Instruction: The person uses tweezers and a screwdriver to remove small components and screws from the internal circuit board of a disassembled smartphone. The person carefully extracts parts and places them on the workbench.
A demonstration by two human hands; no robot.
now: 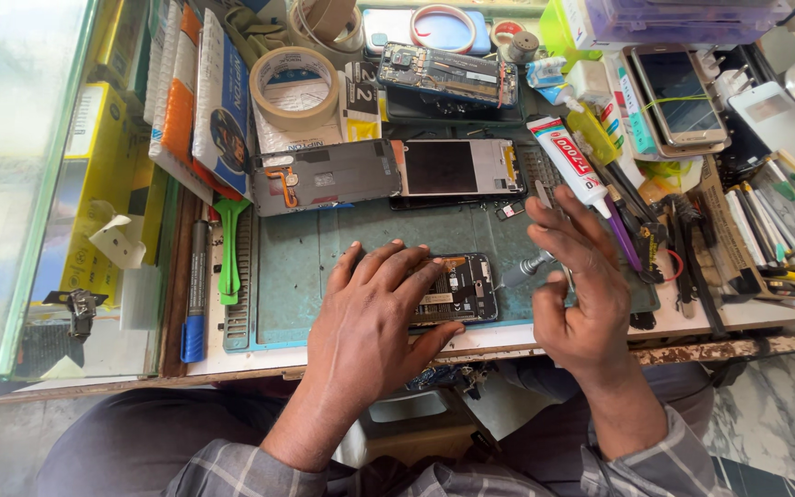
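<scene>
While left hand (pixel 374 299) lay flat, fingers open, pinning opened phone (pixel 457 288) on mat (pixel 324 248), right hand (pixel 577 276) pinched screwdriver (pixel 531 267); slip risked gouging exposed board.

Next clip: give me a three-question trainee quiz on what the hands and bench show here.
1. True or false: the left hand presses flat on the opened phone.
2. What does the right hand hold? A) tweezers B) a roll of tape C) the green pry tool
3. The white glue tube lies just ____ the right hand in the picture: above or below?

Key
1. True: the palm and fingers cover its left part on the mat.
2. A; a screwdriver also lies by that hand.
3. above
</scene>
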